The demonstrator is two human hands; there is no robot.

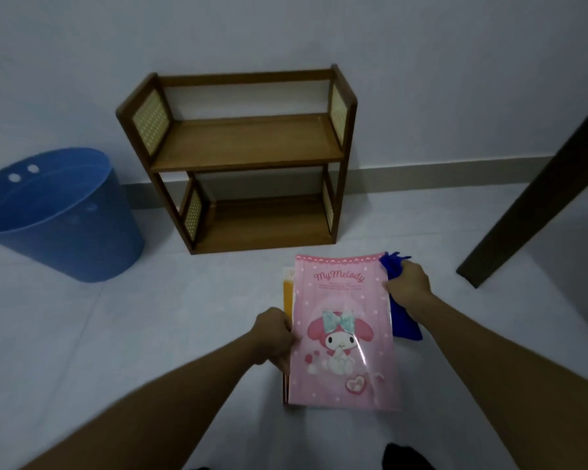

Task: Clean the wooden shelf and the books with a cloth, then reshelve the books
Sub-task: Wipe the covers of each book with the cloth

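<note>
A pink My Melody book (pixel 343 334) is held flat and cover-up over the pale floor (pixel 150 334), just in front of the wooden shelf (pixel 248 144). This presents its glossy face for wiping. Its left edge is clamped by the left hand (pixel 274 334), fingers curled under and thumb on top, apparently to steady it against the push of a wipe. A blue cloth (pixel 404 320) is bunched in the closed fingers of the right hand (pixel 409 283), which rests against the book's upper right edge; most of the cloth hangs beside and below the hand. An orange-yellow book (pixel 287 293) lies directly beneath the pink one, only its left margin showing; whether it is gripped too cannot be told. The shelf stands against the wall with both tiers bare, so reshelving has evidently not begun and book cleaning is judged to be the step in hand. A blue plastic bin (pixel 58 215) stands to the shelf's left, and a dark table leg (pixel 537 198) slants down at the right.
</note>
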